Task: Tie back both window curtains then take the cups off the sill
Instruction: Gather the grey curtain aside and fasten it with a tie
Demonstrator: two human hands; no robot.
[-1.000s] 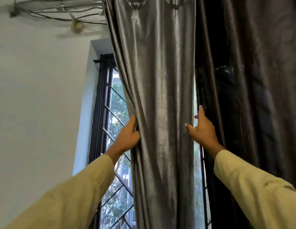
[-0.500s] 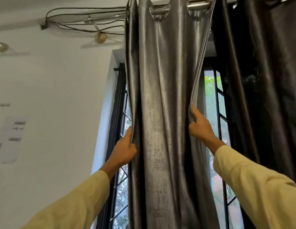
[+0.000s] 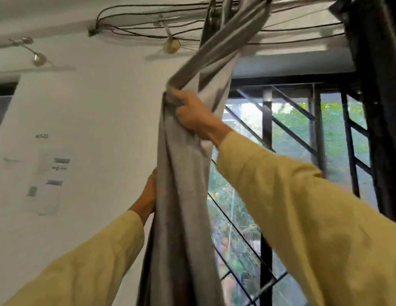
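Paper notice point(image 3: 49, 180) hangs on the white wall point(image 3: 100, 129), well to the left of the left hand point(image 3: 147, 195). This hand is raised against the left edge of the grey curtain point(image 3: 181, 228). Its fingers go behind the cloth and are hidden, so I cannot tell if they grip the edge or only press on it. I think it is placed there to steady the lower part of the bundle, so that the folds do not spread.

The grey curtain is gathered into one thick rope between the two hands. Below the right hand point(image 3: 193, 117) its long axis is almost upright and runs down out of the picture. Above this hand it leans up and to the right, toward the place where it hangs near the ceiling, past the cables point(image 3: 137, 33). The right hand is higher than the left one, and its fingers are curled tightly around the gathered folds at the narrowest point. Probably it squeezes here because a tie or a knot must go at this place.

To the right of the right hand the window grille point(image 3: 287, 133) is uncovered, with green leaves behind it. Far to the right of both hands the dark curtain point(image 3: 382, 107) hangs straight down, not tied. Cups and sill are not in view, so I judge the task is in its first part.
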